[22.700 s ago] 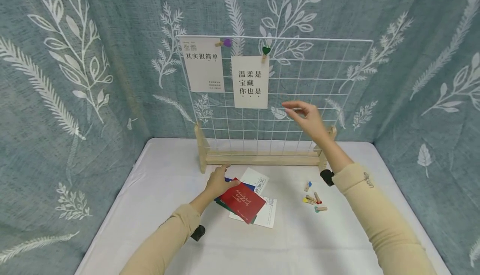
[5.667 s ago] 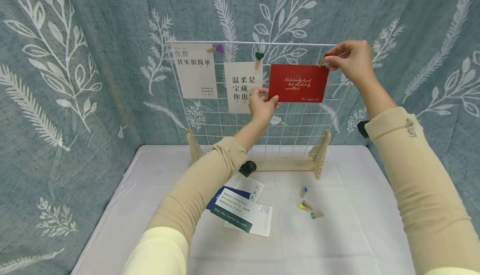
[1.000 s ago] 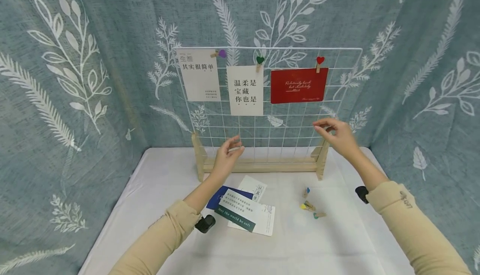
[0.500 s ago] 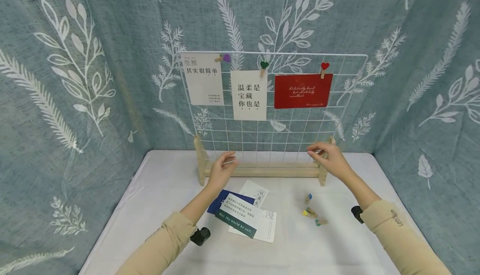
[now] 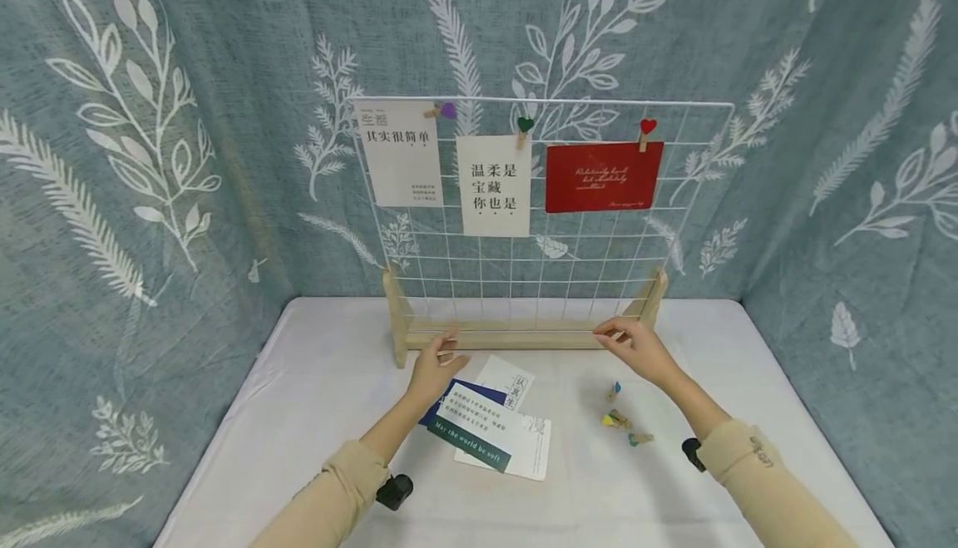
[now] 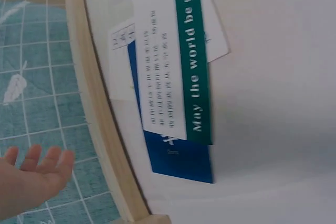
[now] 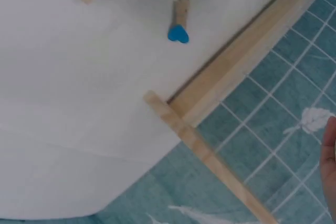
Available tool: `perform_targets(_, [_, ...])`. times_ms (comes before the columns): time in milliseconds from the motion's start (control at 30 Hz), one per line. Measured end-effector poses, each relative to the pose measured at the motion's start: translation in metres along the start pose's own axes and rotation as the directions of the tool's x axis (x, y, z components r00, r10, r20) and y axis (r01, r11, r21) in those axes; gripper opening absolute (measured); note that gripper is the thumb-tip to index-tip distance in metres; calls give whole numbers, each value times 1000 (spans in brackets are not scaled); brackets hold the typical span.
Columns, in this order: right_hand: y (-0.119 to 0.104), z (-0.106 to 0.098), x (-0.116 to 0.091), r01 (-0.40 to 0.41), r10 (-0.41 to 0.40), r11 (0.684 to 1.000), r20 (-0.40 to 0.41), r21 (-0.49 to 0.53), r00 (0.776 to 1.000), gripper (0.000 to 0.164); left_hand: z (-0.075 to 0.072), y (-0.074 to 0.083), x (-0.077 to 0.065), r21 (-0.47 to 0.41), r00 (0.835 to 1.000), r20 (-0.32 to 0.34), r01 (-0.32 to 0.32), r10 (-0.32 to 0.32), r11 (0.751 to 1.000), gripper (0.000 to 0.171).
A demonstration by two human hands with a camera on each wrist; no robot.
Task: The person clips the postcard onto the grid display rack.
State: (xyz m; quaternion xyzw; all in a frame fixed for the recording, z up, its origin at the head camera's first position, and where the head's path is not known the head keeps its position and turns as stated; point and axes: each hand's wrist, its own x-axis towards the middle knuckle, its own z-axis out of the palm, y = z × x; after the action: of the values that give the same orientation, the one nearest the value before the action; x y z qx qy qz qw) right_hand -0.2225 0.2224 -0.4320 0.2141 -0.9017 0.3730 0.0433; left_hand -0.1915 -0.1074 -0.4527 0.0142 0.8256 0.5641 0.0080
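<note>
My left hand hovers with loose fingers and nothing in them, just above a pile of cards. On top of the pile lies a white card with a green band reading "May the world be soft". A blue card and other white cards stick out beneath. My right hand holds nothing; its thumb and fingertips are bent near each other, above several small wooden clothespins. One clothespin has a blue heart. A red card hangs on the white wire grid from a red-heart clothespin.
Two white cards hang further left on the grid, the left card by a purple-heart clothespin, the middle card by a green-heart clothespin. A wooden base supports the grid on the white-covered table.
The red card, earlier on the pile, was clipped to the grid with the red-heart clothespin. Both hands have since let go and come down, the left toward the cards, the right toward the clothespins.
</note>
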Motion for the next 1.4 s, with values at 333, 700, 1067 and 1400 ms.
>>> perform_targets(333, [21,30,-34,-39,39,999,14,11,999,17,8,-30,-21,271,999,11,26,-30,962,61])
perform_targets(700, [39,43,-54,-69,69,997,-9,-31,998,12,6,-42,-37,475,995,24,70,-93,877,70])
perform_targets(1067, [50,41,-65,-161,164,984,36,-74,986,20,11,-50,-36,593,974,67,134,-214,794,84])
perform_targets(1400, [56,37,-73,-201,207,978,140,-54,968,32,11,-59,-37,610,937,106,204,-334,766,97])
